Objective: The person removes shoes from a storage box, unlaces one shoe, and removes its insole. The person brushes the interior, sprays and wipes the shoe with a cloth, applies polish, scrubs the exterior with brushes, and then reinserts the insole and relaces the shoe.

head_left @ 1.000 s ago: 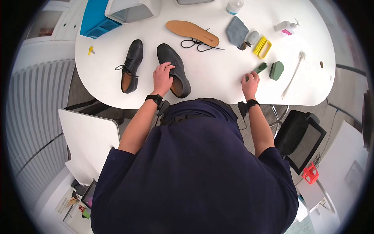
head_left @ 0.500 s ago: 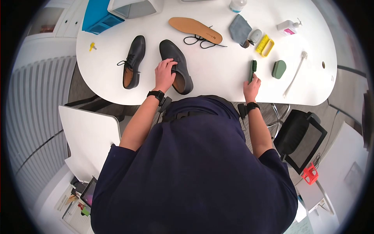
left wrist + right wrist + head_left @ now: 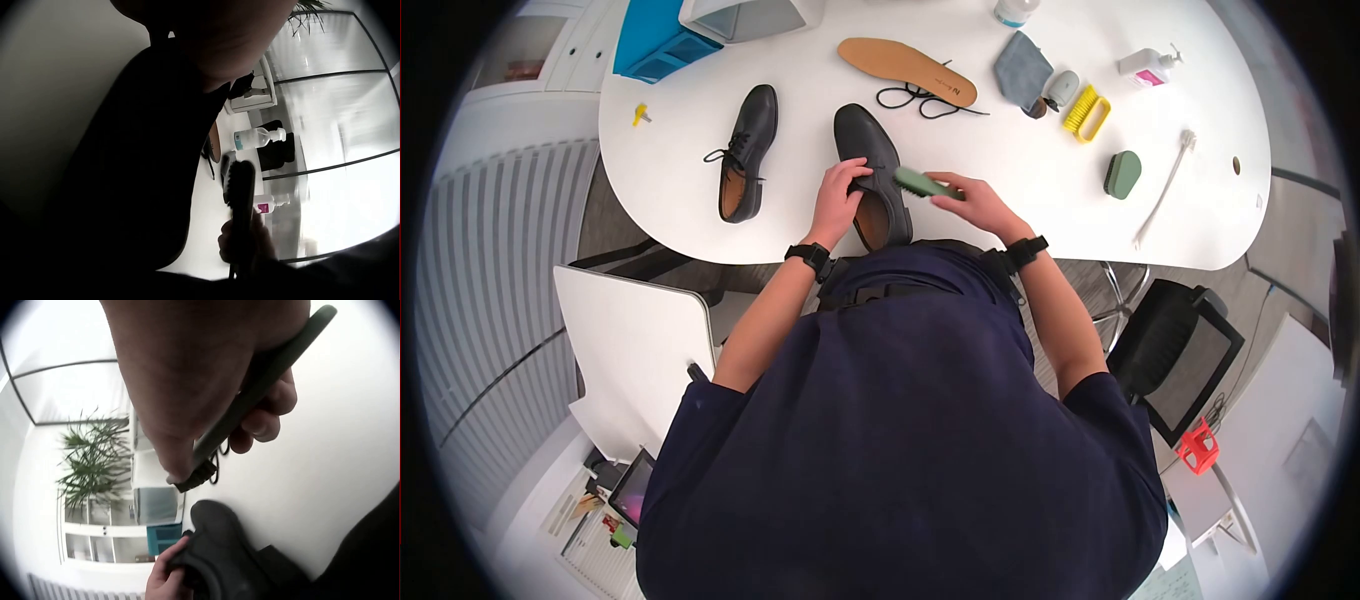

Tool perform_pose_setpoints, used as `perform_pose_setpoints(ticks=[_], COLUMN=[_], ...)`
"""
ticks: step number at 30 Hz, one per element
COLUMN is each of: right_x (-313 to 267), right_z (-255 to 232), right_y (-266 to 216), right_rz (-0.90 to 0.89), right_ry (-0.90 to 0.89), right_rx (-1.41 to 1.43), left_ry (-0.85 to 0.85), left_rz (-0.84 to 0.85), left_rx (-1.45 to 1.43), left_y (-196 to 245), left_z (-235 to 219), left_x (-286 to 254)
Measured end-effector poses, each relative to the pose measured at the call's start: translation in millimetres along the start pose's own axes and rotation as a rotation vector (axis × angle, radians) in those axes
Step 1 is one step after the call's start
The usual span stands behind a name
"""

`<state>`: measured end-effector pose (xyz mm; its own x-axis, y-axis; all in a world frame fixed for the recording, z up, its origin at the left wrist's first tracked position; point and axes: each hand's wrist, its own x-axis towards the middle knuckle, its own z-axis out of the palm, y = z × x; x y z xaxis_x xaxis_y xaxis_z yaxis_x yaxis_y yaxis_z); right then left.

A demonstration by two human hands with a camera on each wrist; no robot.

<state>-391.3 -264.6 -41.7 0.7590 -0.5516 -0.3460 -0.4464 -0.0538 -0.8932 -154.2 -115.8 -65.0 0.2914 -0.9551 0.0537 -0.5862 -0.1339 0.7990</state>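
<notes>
A black leather shoe point(image 3: 866, 135) without laces lies near the table's front edge, toe pointing away. My left hand point(image 3: 837, 200) grips it at the side of its opening; the right wrist view shows those fingers point(image 3: 167, 565) at the rim. My right hand point(image 3: 978, 205) holds a green-handled brush point(image 3: 920, 183) by its handle, the brush head close to the shoe's right side. Dark bristles point(image 3: 199, 477) stand out from the brush head in the right wrist view. Its laced mate, another black shoe point(image 3: 749, 150), lies to the left.
Behind the shoe lie a tan insole point(image 3: 900, 70) and black laces point(image 3: 935, 104). Further right are a grey cloth point(image 3: 1022, 75), a yellow brush point(image 3: 1086, 115), a green block-shaped item point(image 3: 1122, 175), a pump bottle point(image 3: 1148, 67) and a long white stick point(image 3: 1165, 190).
My right hand has lifted the green brush off the table's right part and carried it left to the shoe. The left hand stays on the shoe, which has turned slightly.
</notes>
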Motion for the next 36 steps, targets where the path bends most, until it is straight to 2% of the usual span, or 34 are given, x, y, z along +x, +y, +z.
perform_pose_setpoints(ticks=[2,3,7,10,12,13,15,16,18,20,22,23,25,26,28,29,31,32,34,35,36], right_x=[10,16,38,48,51,52,50,49,46,47,47,45,39,37,35,33,29,28,25,23,22], right_z=[6,12,25,32,38,39,40,43,49,45,38,39,39,39,40,35,24,25,27,28,30], right_y=[-9,-2,11,21,18,18,13,11,8,7,11,13,18,21,26,23,18,21,30,34,38], right_rz=[-0.108,-0.145,-0.239,-0.227,-0.249,-0.249,-0.296,-0.296,-0.156,-0.143,-0.253,-0.25,-0.208,-0.206,-0.107,-0.11,-0.15,-0.15,-0.109,-0.106,-0.1], right_ry=[-0.213,-0.238,-0.241,-0.158,-0.011,-0.012,-0.202,-0.203,-0.08,-0.01,-0.245,-0.243,-0.388,-0.385,-0.147,-0.152,-0.354,-0.354,-0.379,-0.376,-0.266], right_rx=[-0.166,-0.132,-0.256,-0.298,-0.286,-0.286,-0.217,-0.216,-0.363,-0.326,-0.202,-0.199,-0.312,-0.313,-0.343,-0.343,-0.17,-0.168,-0.404,-0.406,-0.357], left_ry=[0.009,0.022,-0.015,-0.037,-0.002,-0.002,0.028,0.028,0.033,0.026,0.016,0.014,0.005,0.008,0.017,0.016,0.015,0.019,0.016,0.017,0.021], left_rz=[-0.016,-0.03,-0.034,-0.058,-0.089,-0.09,-0.141,-0.142,-0.231,-0.248,-0.268,-0.272,-0.271,-0.299,-0.328,-0.321,-0.317,-0.321,-0.32,-0.322,-0.326], left_rx=[-0.025,-0.05,-0.044,-0.079,-0.224,-0.224,-0.351,-0.35,-0.454,-0.469,-0.481,-0.488,-0.498,-0.53,-0.563,-0.553,-0.54,-0.542,-0.549,-0.55,-0.55], left_y=[-1,-1,-4,-11,-18,-21,-25,-28,-30,-32,-34,-34,-34,-33,-32,-32,-32,-33,-32,-31,-31], left_z=[-2,-4,-13,-14,-12,-10,-11,-12,-16,-18,-21,-22,-22,-22,-22,-21,-21,-21,-19,-19,-19], left_x=[-1,-1,-1,-3,-6,-9,-13,-16,-19,-20,-22,-22,-20,-20,-19,-18,-20,-20,-19,-19,-19])
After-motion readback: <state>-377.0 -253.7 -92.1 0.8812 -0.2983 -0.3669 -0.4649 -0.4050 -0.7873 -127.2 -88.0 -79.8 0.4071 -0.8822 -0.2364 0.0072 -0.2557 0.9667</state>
